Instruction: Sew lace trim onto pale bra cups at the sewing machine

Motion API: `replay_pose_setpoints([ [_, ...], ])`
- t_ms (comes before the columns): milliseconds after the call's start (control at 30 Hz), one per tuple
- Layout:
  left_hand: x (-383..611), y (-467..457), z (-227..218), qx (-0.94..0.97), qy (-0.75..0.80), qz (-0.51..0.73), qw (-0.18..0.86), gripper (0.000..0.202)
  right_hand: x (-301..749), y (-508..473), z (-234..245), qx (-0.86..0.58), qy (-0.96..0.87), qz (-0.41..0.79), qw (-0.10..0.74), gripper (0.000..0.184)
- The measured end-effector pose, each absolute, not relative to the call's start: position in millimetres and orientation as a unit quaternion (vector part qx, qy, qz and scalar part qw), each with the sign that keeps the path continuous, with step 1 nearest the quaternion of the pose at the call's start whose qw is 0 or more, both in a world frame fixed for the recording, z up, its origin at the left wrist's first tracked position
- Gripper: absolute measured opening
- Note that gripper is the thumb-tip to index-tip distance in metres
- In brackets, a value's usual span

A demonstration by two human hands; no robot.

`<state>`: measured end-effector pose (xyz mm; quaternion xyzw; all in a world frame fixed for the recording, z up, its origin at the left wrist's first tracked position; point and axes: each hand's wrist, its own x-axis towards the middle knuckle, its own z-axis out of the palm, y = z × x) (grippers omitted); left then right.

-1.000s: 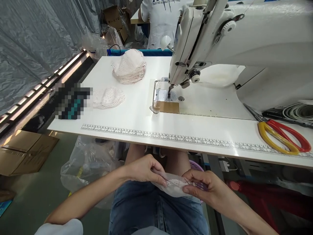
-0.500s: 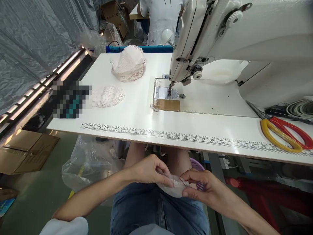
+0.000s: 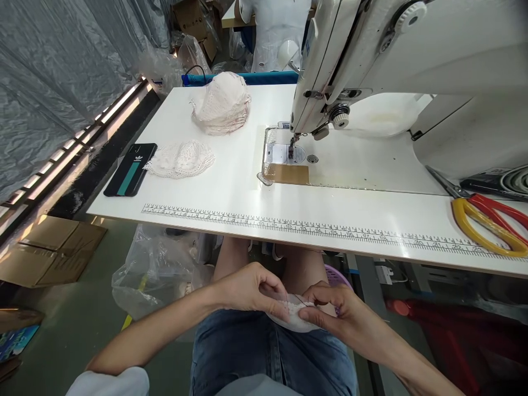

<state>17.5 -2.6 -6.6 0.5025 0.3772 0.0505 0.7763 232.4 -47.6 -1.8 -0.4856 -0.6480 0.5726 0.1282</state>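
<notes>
Above my lap, both hands pinch a small white lace bra cup [image 3: 296,320], with dark thread showing along its upper side. My left hand [image 3: 256,287] is closed on its left end, thumb on top. At the other end my right hand [image 3: 336,309] grips the edge between thumb and fingers, close to the left fingertips. A stack of similar lace cups [image 3: 223,104] sits at the back left of the white sewing table [image 3: 231,192]. In front of it lies a flat white lace piece [image 3: 181,159].
A sewing machine [image 3: 325,71] stands over the table's right part. Yellow-and-red scissors [image 3: 487,228] lie at the right, a dark phone [image 3: 131,169] at the left edge. Below are a clear plastic bag [image 3: 154,269], a cardboard box [image 3: 49,250] and a purple basket [image 3: 338,276]. Another person [image 3: 275,33] sits beyond.
My right fingers have shifted slightly left along the cup, nearer my left hand. The view has turned a little, so the table and machine appear farther right.
</notes>
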Motion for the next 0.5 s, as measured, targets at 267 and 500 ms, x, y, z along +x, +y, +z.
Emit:
replay_pose_setpoints([
  [267,27.0,-5.4,-4.0,0.504,0.398,0.059,0.764,0.026,233.5,-49.7,1.6,-0.494,-0.631,0.585,0.122,0.028],
  [500,24.3,-6.8,-2.8,0.526,0.407,0.067,0.744,0.024,237.5,-55.4,-6.1,-0.487,-0.641,0.575,0.146,0.026],
])
